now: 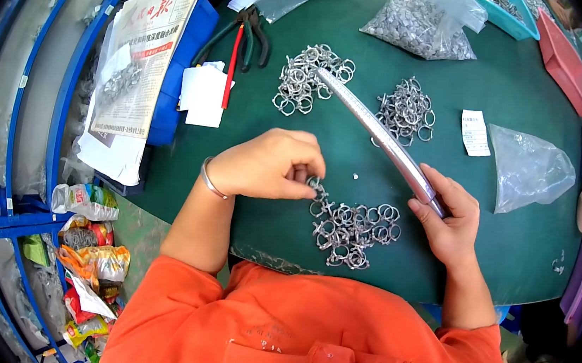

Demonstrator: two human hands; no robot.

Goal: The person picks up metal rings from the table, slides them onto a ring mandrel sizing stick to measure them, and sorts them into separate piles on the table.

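My right hand point(452, 216) grips the thick end of a silver ring mandrel point(381, 136), which slants up and left with its thin tip over the table. No ring shows on it. My left hand point(273, 165) is closed in a pinch on a small metal ring point(317, 186) at the upper left edge of the near ring pile point(355, 232). Its fingertips partly hide that ring. Beyond the mandrel lie two more piles of metal rings, the left pile point(309, 77) by the mandrel's tip and the right pile point(406, 108) beside its shaft.
Green-handled pliers point(249, 35), a red pen point(232, 69) and white paper slips point(204, 94) lie at the left. A bag of small metal pieces point(425, 22) stands at the back. A paper label point(475, 133) and a clear plastic bag point(530, 168) lie at the right.
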